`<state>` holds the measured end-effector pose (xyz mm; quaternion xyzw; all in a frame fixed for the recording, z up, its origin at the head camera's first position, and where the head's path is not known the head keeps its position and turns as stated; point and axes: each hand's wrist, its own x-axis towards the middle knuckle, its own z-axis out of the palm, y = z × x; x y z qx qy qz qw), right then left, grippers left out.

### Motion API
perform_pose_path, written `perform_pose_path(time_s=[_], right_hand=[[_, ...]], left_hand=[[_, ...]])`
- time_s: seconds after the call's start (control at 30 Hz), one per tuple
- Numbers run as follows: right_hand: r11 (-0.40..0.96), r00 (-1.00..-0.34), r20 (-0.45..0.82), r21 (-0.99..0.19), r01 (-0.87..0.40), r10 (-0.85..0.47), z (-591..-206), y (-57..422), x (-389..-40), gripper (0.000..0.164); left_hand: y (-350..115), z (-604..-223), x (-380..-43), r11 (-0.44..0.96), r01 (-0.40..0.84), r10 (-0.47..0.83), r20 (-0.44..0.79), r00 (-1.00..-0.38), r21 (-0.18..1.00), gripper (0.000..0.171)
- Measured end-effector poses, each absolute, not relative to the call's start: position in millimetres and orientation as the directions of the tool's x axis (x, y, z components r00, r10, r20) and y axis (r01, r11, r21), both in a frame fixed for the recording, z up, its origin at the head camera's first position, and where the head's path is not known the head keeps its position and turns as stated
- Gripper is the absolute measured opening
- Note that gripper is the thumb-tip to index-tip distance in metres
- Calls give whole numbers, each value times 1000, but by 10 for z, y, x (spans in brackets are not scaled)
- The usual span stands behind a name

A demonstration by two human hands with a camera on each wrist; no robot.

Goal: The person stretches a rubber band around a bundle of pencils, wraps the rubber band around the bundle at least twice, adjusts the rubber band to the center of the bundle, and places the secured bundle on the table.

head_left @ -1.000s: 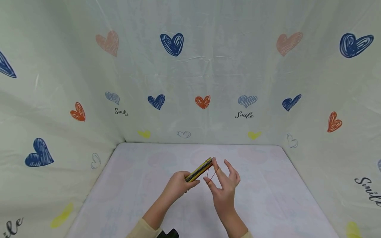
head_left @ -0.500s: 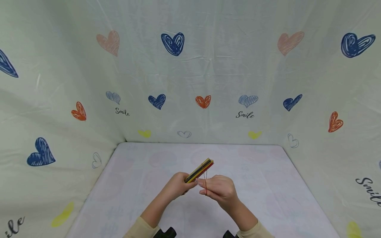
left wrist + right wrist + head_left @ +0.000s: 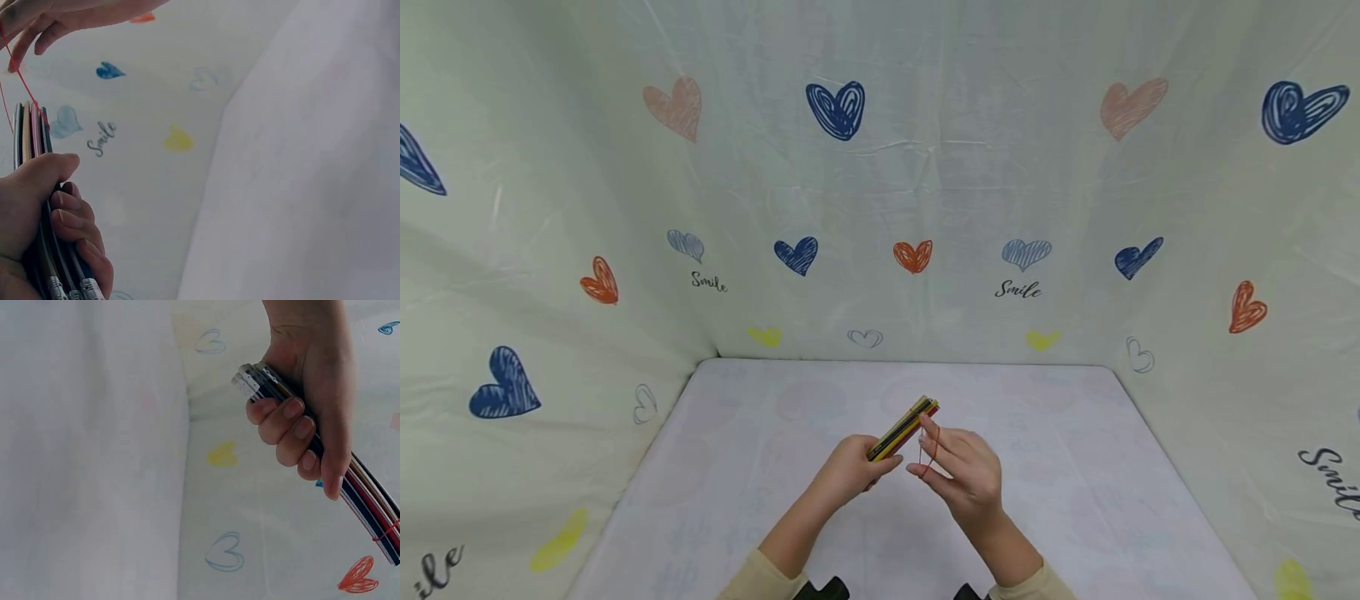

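Note:
A bundle of pencils, yellow and dark striped with some red, slants up to the right above the table. My left hand grips its lower part, with fingers and thumb wrapped round it in the left wrist view. Silvery eraser ends stick out below the fist. My right hand is close to the upper end, holding a thin red rubber band stretched between thumb and fingers. In the right wrist view the band crosses the pencils near their far end. How many turns it makes is unclear.
A pale table lies below both hands. A whitish curtain printed with hearts and "Smile" stands behind it and at the sides. Dark wrist camera mounts show at the lower edge near the sleeves.
The right hand first held the band by the pencil tips, then dropped lower with fingers together, and now has risen again with the band spread. The left hand and pencils have barely moved.

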<state>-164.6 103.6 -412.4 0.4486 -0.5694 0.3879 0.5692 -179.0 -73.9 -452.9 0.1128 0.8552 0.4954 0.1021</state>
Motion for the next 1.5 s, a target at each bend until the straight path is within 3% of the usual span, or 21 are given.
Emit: perform_pose_path(time_s=[0.17, 0.3, 0.4, 0.5, 0.8, 0.97, 1.13, 1.33, 1.5], right_hand=[[421, -147, 988, -149, -895, 37, -4243, 964, -1536, 47], [428, -389, 910, -412, -804, 144, -4395, 932, -1481, 59], [397, -581, 787, -611, -685, 209, -4422, 936, -1451, 55], [367, -688, 686, -719, -591, 236, -4388, 963, -1456, 54], [354, -784, 610, -762, -542, 113, -4249, 1151, -1480, 45], [313, -832, 554, -788, -530, -15, -4039, 1202, -1368, 35], [339, -825, 548, -756, -560, -139, -4043, 1273, -1376, 37], [299, -885, 394, -838, -457, -247, -4229, 1373, -1467, 40], [269, -900, 317, -877, -398, -298, -4230, 1398, -1448, 35]], left_hand=[[-721, -4546, -1793, 470, 97, 238, -21, -971, 877, 26], [-707, -4543, -1793, 485, 94, 168, 13, -986, 870, 28], [-716, -4530, -1788, 519, 108, 124, 50, -991, 848, 28], [-749, -4514, -1782, 554, 142, 109, 97, -989, 821, 27], [-974, -4480, -1735, 664, 326, 229, 232, -945, 673, 26], [-1071, -4484, -1705, 703, 363, 294, 215, -931, 612, 26], [-1117, -4471, -1682, 736, 416, 370, 198, -908, 533, 26], [-1132, -4387, -1659, 786, 515, 465, 221, -857, 343, 27], [-1129, -4302, -1631, 768, 621, 561, 303, -770, 155, 34]])
